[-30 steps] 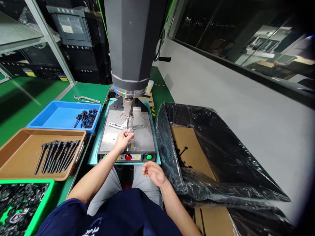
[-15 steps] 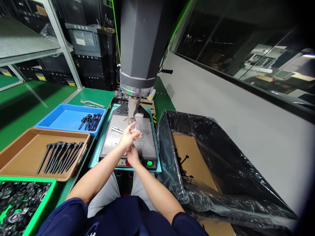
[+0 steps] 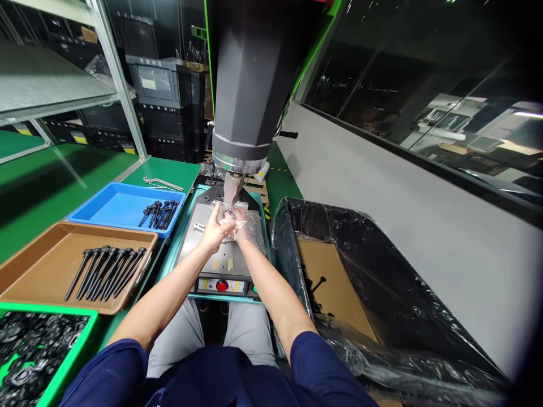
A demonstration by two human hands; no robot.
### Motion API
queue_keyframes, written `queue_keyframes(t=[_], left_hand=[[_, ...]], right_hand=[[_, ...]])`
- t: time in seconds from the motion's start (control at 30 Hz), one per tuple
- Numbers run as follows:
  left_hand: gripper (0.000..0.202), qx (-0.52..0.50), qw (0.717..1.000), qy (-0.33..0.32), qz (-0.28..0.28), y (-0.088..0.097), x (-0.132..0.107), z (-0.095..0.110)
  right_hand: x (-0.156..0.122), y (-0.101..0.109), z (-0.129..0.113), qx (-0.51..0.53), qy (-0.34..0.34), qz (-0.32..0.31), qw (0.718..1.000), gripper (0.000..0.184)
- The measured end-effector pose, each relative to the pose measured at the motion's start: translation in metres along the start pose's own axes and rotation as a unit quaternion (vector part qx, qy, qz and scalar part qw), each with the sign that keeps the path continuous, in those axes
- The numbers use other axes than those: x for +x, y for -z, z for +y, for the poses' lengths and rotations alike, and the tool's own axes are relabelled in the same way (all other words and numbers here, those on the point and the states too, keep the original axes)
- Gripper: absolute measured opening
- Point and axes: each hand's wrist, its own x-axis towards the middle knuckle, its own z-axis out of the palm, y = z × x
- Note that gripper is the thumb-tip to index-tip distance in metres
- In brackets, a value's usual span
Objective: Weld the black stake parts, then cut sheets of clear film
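Reaching forward with both arms, you have your left hand and right hand close together at clear plastic film, just below the tapered metal tip of the grey machine head. Film lies in front of your right fingers and spreads rightward over the steel plate. Left thumb and forefinger stand apart at the film's near side; cannot tell whether either hand pinches it. Red button at the plate's front edge, between your forearms. Left of you: brown tray with long black pins in a row; beyond it, blue tray with shorter black pins heaped at its right end.
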Motion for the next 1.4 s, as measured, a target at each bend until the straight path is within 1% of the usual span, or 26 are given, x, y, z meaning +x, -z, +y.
queue_keyframes(t=[0.13, 0.23, 0.37, 0.47, 0.5, 0.57, 0.6, 0.63, 0.7, 0.77, 0.8, 0.83, 0.87, 0.93, 1.03, 1.13, 1.27, 1.37, 1.4], left_hand=[[0.114, 0.001, 1.0, -0.001, 0.0, 0.004, 0.002, 0.002], [0.116, 0.009, 1.0, 0.0, -0.002, 0.006, 0.002, 0.002], [0.116, 0.002, 1.0, 0.01, -0.003, 0.011, 0.001, 0.002], [0.106, -0.014, 1.0, 0.017, 0.016, 0.017, 0.004, 0.001], [0.103, -0.014, 0.999, 0.02, 0.024, 0.02, 0.005, 0.001], [0.099, 0.001, 0.999, 0.02, 0.04, 0.025, 0.007, 0.001], [0.099, 0.011, 0.999, 0.018, 0.048, 0.027, 0.009, 0.001], [0.098, 0.021, 0.998, 0.014, 0.054, 0.03, 0.01, 0.002], [0.098, 0.031, 0.997, 0.006, 0.069, 0.036, 0.012, 0.003], [0.097, 0.04, 0.996, -0.001, 0.076, 0.045, 0.015, 0.006], [0.096, 0.049, 0.996, -0.003, 0.078, 0.05, 0.016, 0.008], [0.095, 0.063, 0.995, -0.001, 0.079, 0.057, 0.018, 0.01], [0.093, 0.081, 0.994, 0.005, 0.079, 0.065, 0.02, 0.012], [0.088, 0.127, 0.989, 0.026, 0.076, 0.083, 0.024, 0.017], [0.08, 0.207, 0.974, 0.046, 0.075, 0.111, 0.031, 0.025], [0.072, 0.285, 0.953, 0.039, 0.091, 0.133, 0.036, 0.032], [0.073, 0.361, 0.926, 0.024, 0.108, 0.154, 0.04, 0.034], [0.075, 0.399, 0.91, 0.013, 0.111, 0.163, 0.043, 0.031], [0.074, 0.42, 0.901, 0.008, 0.113, 0.165, 0.044, 0.029]], right_hand=[[0.012, -0.002, 0.0, -0.008, -0.012, 0.022, 1.0, 0.025], [0.013, 0.002, -0.004, -0.01, -0.012, 0.03, 0.999, 0.023], [-0.003, 0.004, -0.011, 0.038, -0.038, 0.047, 0.997, 0.027], [-0.026, 0.006, -0.015, 0.125, -0.091, 0.097, 0.983, 0.033], [-0.034, 0.008, -0.017, 0.165, -0.12, 0.118, 0.972, 0.034], [-0.052, 0.014, -0.019, 0.263, -0.19, 0.144, 0.935, 0.032], [-0.062, 0.017, -0.02, 0.316, -0.229, 0.142, 0.91, 0.03], [-0.071, 0.022, -0.021, 0.366, -0.27, 0.127, 0.882, 0.028], [-0.092, 0.03, -0.023, 0.447, -0.349, 0.06, 0.821, 0.025], [-0.115, 0.038, -0.024, 0.494, -0.407, -0.033, 0.768, 0.028], [-0.127, 0.04, -0.024, 0.504, -0.42, -0.083, 0.75, 0.03], [-0.138, 0.042, -0.025, 0.51, -0.423, -0.127, 0.739, 0.032], [-0.149, 0.043, -0.026, 0.51, -0.418, -0.164, 0.734, 0.033], [-0.167, 0.044, -0.027, 0.495, -0.408, -0.209, 0.738, 0.039], [-0.186, 0.043, -0.028, 0.45, -0.428, -0.223, 0.752, 0.042], [-0.202, 0.044, -0.026, 0.401, -0.464, -0.227, 0.757, 0.042], [-0.224, 0.043, -0.024, 0.358, -0.488, -0.24, 0.759, 0.043], [-0.24, 0.041, -0.025, 0.328, -0.502, -0.257, 0.758, 0.044], [-0.245, 0.04, -0.026, 0.316, -0.504, -0.269, 0.757, 0.043]])
